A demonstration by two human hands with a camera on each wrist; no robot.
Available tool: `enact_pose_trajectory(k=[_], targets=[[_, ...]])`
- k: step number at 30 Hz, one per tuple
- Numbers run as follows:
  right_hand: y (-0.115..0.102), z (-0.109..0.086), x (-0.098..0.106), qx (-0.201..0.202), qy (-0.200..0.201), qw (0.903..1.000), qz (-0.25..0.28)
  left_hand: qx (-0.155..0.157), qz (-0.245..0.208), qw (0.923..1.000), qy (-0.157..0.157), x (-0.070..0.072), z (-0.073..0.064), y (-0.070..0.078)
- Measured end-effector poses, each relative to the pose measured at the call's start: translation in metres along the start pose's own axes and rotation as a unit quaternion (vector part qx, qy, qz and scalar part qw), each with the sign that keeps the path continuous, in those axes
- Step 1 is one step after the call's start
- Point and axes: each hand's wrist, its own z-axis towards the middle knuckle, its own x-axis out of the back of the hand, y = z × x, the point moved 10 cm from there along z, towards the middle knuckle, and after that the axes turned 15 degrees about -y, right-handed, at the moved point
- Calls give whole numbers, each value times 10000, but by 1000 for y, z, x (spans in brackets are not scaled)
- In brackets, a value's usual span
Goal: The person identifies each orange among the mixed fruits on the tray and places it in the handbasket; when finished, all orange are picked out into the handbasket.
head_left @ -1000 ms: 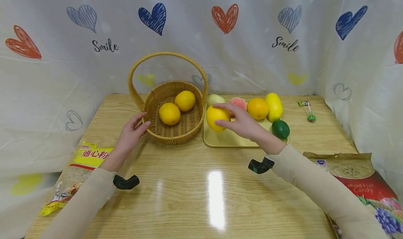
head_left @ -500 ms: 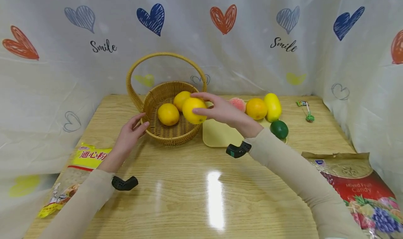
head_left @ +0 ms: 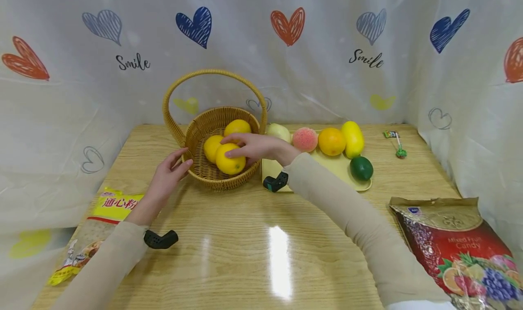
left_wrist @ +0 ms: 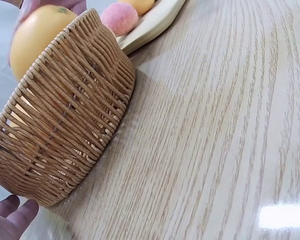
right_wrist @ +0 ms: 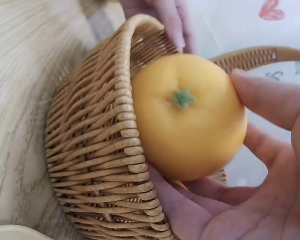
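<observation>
A wicker basket (head_left: 224, 183) with a tall arched handle stands left of centre. My left hand (head_left: 165, 176) holds the basket's left rim, its thumb at the rim and its fingertips against the outer weave in the left wrist view. My right hand (head_left: 259, 147) reaches over the right rim and grips an orange (right_wrist: 190, 120), thumb on one side and fingers beneath. The orange has a green star-shaped stem mark and sits at rim height in the right wrist view. Behind it, two more oranges lie in the basket, one orange (head_left: 238, 127) at the back and one orange (head_left: 210, 147) further left.
A pale yellow tray (head_left: 343, 176) at right bears a pale green fruit (head_left: 279, 131), a peach (head_left: 304, 140), an orange (head_left: 332, 141), a long yellow fruit (head_left: 353, 140) and a dark green fruit (head_left: 361, 168). A lollipop (head_left: 401, 152), candy bag (head_left: 461, 246) and pasta bag (head_left: 100, 219) lie around.
My right hand has carried the orange leftward from over the tray into the basket's opening, lowering it in front of the other two. My left hand has stayed at the rim.
</observation>
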Motion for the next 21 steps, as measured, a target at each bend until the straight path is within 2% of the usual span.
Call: enact_pose_trajectory(k=[4,8,21], targets=[[5,11,-6,-320,-350,9984,-297,25,9,10000,5,-1,-1,-1],[10,17,-8,-515,-430,9969,-413,49,14,10000,9,-1,-1,-1],[12,33,4,-643,327,9948,-717,37,6,10000,32,-1,-1,2]])
